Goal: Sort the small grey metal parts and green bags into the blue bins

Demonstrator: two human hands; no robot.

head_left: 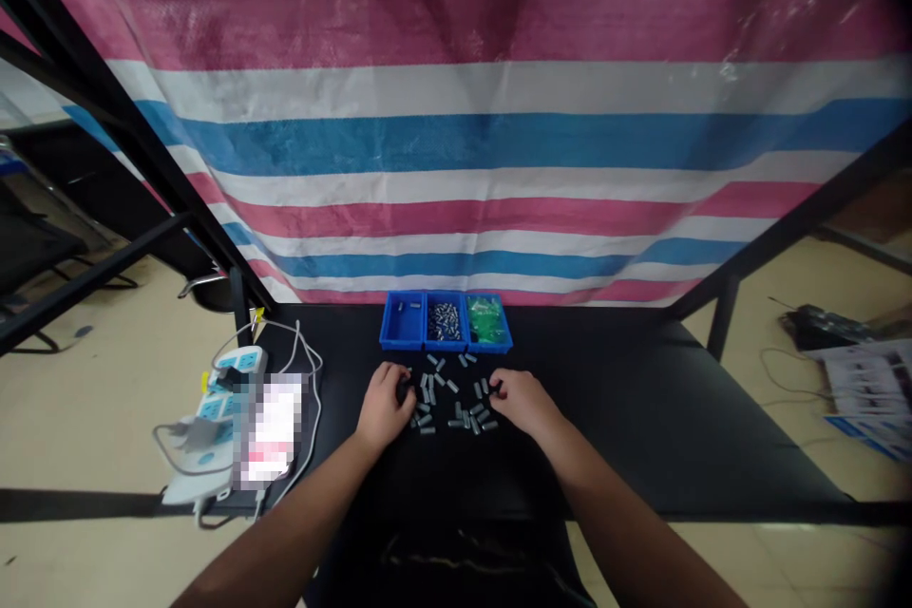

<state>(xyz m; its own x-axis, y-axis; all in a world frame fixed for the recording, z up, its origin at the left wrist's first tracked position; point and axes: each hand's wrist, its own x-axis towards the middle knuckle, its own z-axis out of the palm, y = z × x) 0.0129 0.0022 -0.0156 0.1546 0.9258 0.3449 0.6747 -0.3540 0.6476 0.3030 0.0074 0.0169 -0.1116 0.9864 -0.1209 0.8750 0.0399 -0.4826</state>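
Several small grey cylindrical pieces [452,386] lie scattered on the black table between my hands. My left hand [387,402] rests at the left edge of the scatter, its fingers curled; what lies in them, if anything, is hidden. At the right edge of the scatter, my right hand [520,398] has thumb and fingers pinched together beside the pieces, and I cannot make out anything in the pinch. Just beyond stand three joined blue bins: the left bin [401,342] holds a few small pieces, the middle one many small metal parts [446,321], the right one green material [486,319].
On the table's left side lie a white power strip [206,461] with plugs, loose cables [313,399] and a blurred-out bright object [275,427]. A striped plastic sheet [456,142] hangs behind the black table [627,418]. Black frame bars [719,323] slope at both sides.
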